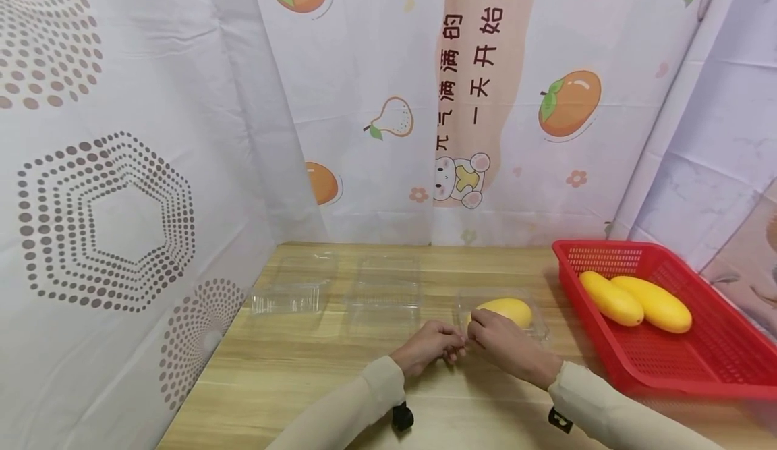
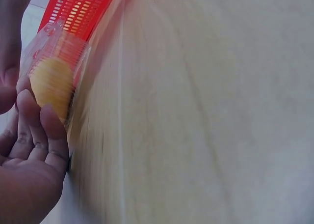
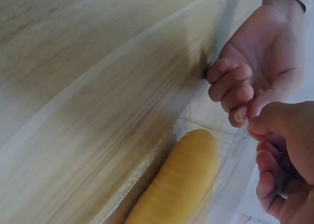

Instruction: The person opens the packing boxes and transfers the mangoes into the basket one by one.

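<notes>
A clear plastic clamshell box (image 1: 469, 296) stands in front of me with one elongated yellow fruit, like a mango (image 1: 511, 310), inside. At its near left corner my left hand (image 1: 429, 346) pinches the plastic edge between thumb and index finger, its other fingers curled in. Right beside it, my right hand (image 1: 508, 347) pinches the same edge, fingertips nearly meeting the left ones. The right wrist view shows the lid's rim (image 3: 234, 150) running to both thumbs, with the fruit (image 3: 179, 177) under the plastic. In the left wrist view the fruit (image 2: 52, 86) lies beyond the left fingers.
Two more clear clamshell boxes stand with lids raised, one at the far left (image 1: 288, 299) and one at the middle (image 1: 384, 293) of the wooden table (image 1: 291, 376). A red plastic basket (image 1: 692, 362) on the right holds two yellow fruits (image 1: 652, 303). Printed curtains close off the back and sides.
</notes>
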A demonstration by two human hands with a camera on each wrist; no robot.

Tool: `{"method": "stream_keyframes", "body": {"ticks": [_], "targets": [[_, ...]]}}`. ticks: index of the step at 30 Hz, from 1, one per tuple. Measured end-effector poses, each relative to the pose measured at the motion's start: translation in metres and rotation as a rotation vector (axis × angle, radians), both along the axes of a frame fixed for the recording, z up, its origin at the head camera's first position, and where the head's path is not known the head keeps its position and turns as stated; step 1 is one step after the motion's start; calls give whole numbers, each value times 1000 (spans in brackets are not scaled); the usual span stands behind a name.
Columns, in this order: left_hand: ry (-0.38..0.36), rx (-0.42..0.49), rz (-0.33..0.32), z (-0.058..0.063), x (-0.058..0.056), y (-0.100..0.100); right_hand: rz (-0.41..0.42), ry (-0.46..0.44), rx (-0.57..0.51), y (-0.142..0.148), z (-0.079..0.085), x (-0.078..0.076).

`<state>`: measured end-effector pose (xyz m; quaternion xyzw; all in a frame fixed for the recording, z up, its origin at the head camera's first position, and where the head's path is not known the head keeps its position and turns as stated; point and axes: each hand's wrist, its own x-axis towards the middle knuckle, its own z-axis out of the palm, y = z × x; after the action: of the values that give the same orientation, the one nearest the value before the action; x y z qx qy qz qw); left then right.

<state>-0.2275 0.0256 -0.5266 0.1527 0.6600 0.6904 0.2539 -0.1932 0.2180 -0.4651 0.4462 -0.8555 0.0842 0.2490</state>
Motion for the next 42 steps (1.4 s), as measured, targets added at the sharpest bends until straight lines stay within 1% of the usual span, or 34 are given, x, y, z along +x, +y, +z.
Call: {"method": "stream_keyframes", "body": {"ticks": [4, 7, 11, 13, 15, 17, 19, 22, 25, 29, 34, 38, 42], "targets": [[-12, -4, 41, 1, 3, 4, 53, 132, -24, 2, -8, -4], [-13, -10, 74, 3, 5, 7, 62, 186, -21, 4, -14, -5], [1, -30, 100, 5, 9, 9, 60, 225, -6, 7, -18, -4], [2, -35, 104, 5, 11, 9, 55, 226, -18, 7, -17, -3], [8, -50, 103, 5, 11, 9, 39, 200, -53, 6, -13, -3], [11, -58, 109, 5, 11, 9, 20, 152, -94, 5, -8, -2], [11, -65, 115, 6, 10, 9, -6, 97, -110, 5, -3, -2], [9, -75, 121, 6, 10, 8, -20, 25, -98, 6, 0, -2], [3, -77, 113, 6, 10, 7, -18, -8, -80, 7, -1, -1], [10, -81, 97, 6, 10, 6, -19, -3, -87, 8, -4, -1], [11, -78, 84, 9, 10, 4, -15, 55, -122, 6, -6, -2], [11, -82, 70, 10, 9, 2, -16, 108, -114, 5, -9, -1], [8, -86, 66, 9, 8, 2, -19, 117, -98, 6, -12, 1]]}}
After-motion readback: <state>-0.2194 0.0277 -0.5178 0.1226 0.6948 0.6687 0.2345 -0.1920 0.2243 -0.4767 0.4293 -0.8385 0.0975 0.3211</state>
